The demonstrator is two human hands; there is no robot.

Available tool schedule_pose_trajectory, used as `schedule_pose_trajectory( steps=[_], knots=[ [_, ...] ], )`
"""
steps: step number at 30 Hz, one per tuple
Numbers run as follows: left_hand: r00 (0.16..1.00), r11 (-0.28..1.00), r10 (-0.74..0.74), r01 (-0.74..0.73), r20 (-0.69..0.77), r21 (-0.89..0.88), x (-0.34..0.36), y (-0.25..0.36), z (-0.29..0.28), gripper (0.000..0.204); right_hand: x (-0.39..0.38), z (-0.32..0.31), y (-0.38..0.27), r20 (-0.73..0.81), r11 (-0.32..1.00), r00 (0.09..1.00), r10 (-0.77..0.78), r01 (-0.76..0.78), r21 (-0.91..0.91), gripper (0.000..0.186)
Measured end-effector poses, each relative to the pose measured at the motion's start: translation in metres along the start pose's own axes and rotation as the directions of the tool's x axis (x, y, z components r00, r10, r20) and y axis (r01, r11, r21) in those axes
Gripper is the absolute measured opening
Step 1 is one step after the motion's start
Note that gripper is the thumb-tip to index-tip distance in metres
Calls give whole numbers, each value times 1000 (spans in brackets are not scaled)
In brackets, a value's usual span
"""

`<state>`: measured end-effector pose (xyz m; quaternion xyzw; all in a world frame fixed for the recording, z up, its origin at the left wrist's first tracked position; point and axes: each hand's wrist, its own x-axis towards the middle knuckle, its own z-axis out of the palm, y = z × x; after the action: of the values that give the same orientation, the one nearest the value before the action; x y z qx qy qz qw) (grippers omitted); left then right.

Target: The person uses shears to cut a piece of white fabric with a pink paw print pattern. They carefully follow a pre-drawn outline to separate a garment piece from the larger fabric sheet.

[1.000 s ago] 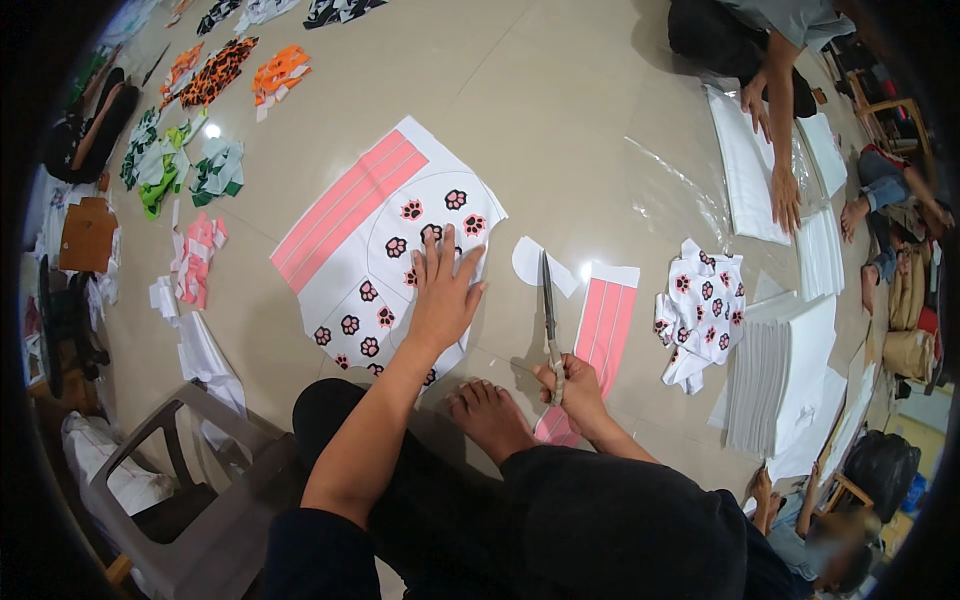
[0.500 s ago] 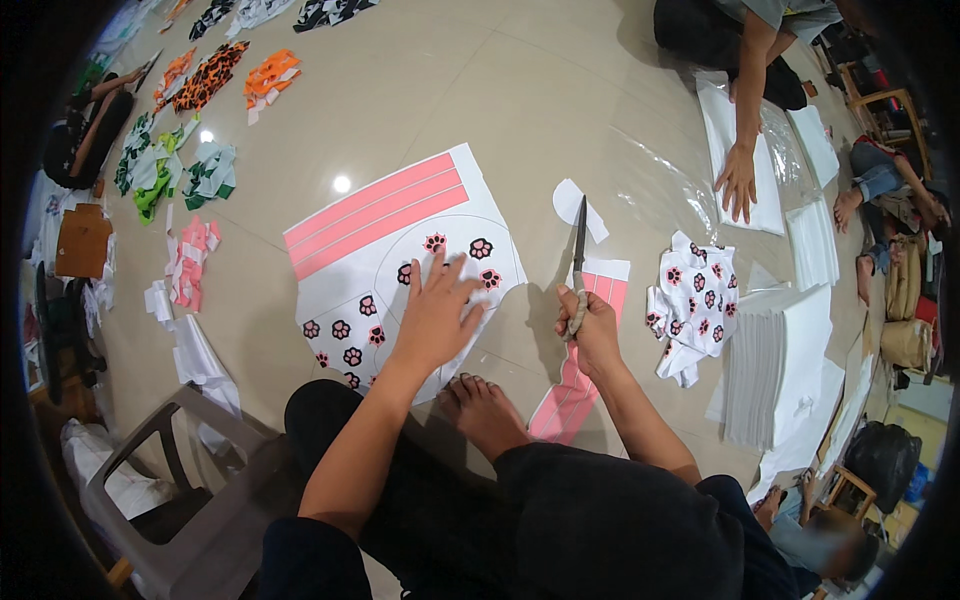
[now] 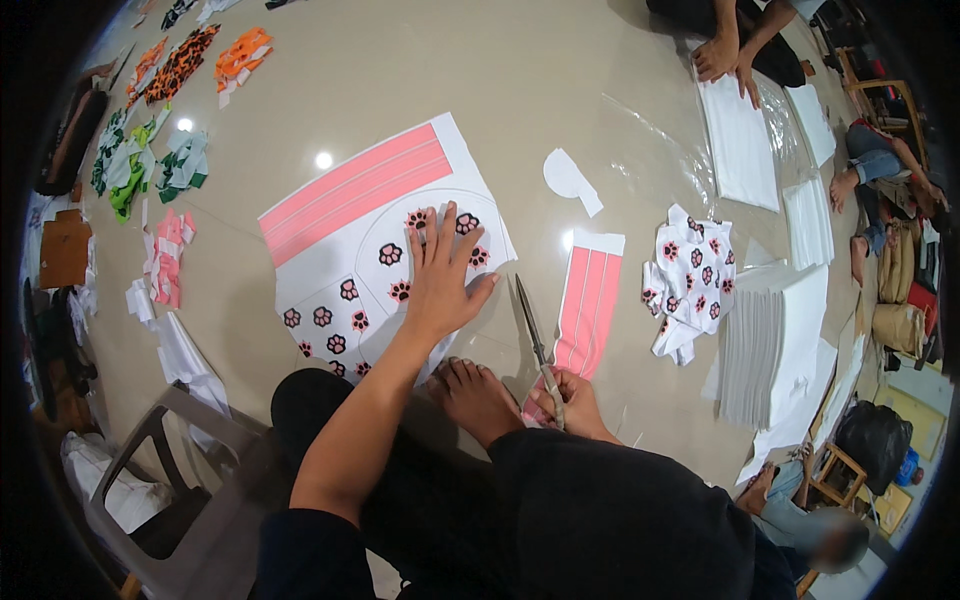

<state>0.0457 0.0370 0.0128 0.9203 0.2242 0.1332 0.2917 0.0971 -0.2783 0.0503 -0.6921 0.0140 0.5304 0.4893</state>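
Observation:
My left hand (image 3: 440, 285) lies flat with its fingers spread on a white sheet, apparently fabric (image 3: 365, 235), printed with paw marks, pink stripes and thin outlines. The sheet rests on the floor. In my right hand (image 3: 582, 408), low and close to my body, is a pair of scissors (image 3: 531, 325). Its blades point away from me and look nearly closed, just off the sheet's right edge. Beneath and beside that hand runs a pink striped strip (image 3: 588, 310). My bare foot (image 3: 475, 395) stands between the sheet and the scissors, by the sheet's lower edge.
A small white offcut (image 3: 566, 178) lies beyond the strip. To the right are a paw-print fabric bundle (image 3: 697, 275) and a white stack (image 3: 755, 350). Coloured scraps (image 3: 180, 165) lie far left, near a grey plastic chair (image 3: 215, 480). Another person's hands (image 3: 725, 60) press white fabric.
My right hand has drawn the scissors back toward my body, away from the offcut. My left hand stays spread on the sheet. The other person's hands have moved farther back. The view has shifted slightly.

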Motion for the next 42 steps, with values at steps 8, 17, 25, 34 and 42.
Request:
schedule_pose_trajectory(
  steps=[8, 17, 25, 34, 42],
  knots=[
    [983, 988, 153, -155, -103, -16, -10, -4, 17, 17, 20, 12, -20, 8, 1000, 1000, 25, -25, 7, 24],
    [983, 990, 133, -138, -126, -29, -10, -2, 16, 14, 23, 15, -21, 17, 999, 999, 42, -43, 22, 23],
    [983, 989, 128, -135, -129, -52, -9, 1, 15, 14, 33, 29, -33, 16, 993, 998, 62, -63, 96, 25],
    [982, 987, 130, -142, -138, -75, -9, 1, 12, 14, 35, 32, -33, -2, 995, 999, 48, -48, 91, 26],
    [985, 987, 114, -128, -133, -102, -9, -1, 14, 14, 36, 32, -31, -3, 992, 999, 46, -45, 119, 26]
  ],
)
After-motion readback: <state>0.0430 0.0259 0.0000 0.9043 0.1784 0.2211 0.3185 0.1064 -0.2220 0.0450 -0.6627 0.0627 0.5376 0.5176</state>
